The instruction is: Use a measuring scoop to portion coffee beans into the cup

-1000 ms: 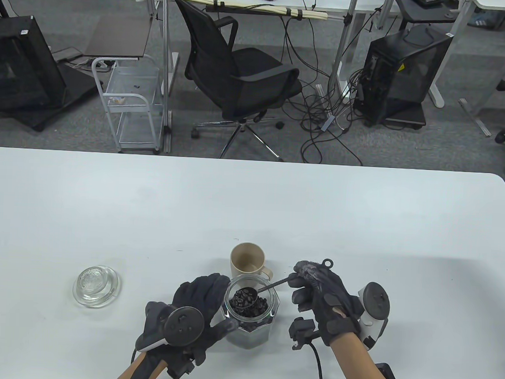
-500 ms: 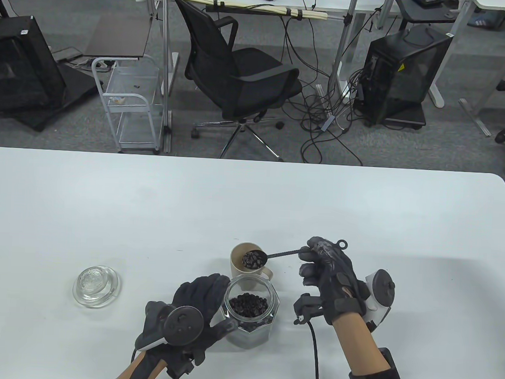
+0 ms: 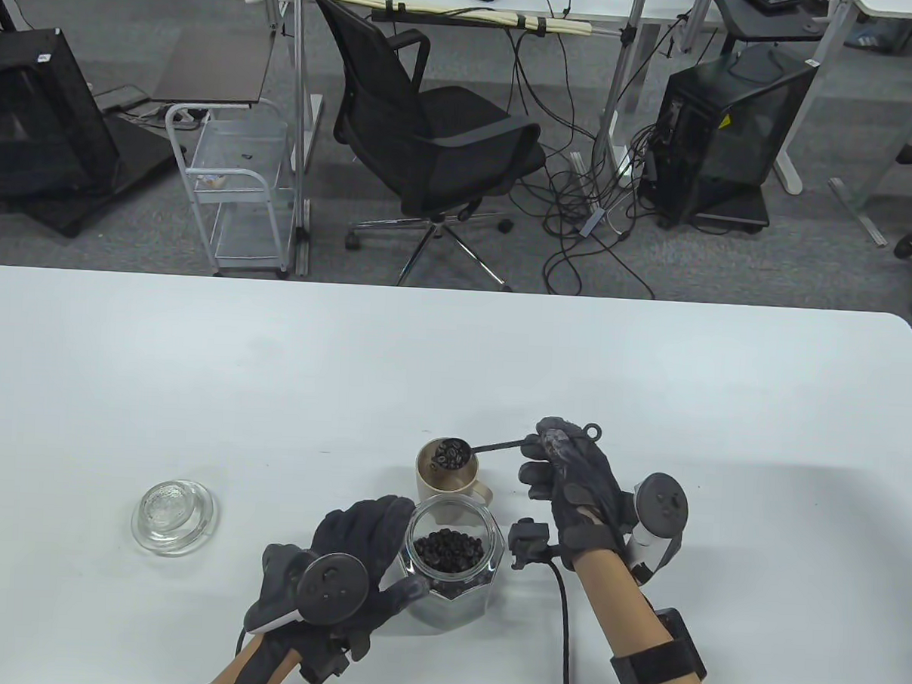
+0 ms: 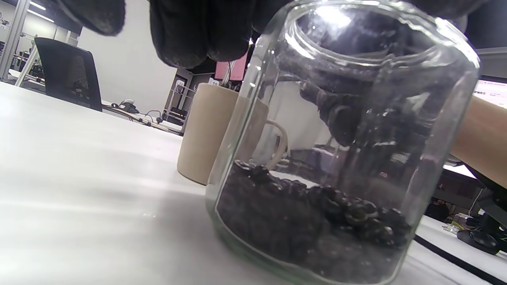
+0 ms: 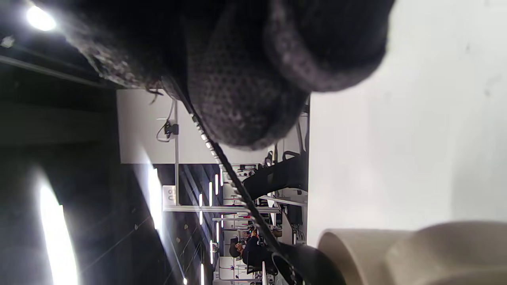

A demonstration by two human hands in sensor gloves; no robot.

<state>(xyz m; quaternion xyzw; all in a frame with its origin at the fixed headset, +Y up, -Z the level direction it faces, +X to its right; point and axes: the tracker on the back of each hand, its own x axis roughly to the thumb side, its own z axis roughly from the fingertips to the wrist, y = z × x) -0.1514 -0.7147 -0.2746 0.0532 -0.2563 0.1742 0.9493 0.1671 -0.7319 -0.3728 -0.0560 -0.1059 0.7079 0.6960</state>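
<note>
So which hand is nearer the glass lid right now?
The left hand. It grips the bean jar, with bare table between it and the glass lid further left. The right hand holds the scoop over the cup, beyond the jar.

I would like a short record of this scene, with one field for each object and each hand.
cup: beige, upright, behind the jar
jar: glass, open, partly filled with coffee beans
scoop: over the cup, beans in its bowl
lid: glass, on the table, left of the jar
left hand: holds the jar
right hand: grips the scoop handle
</note>
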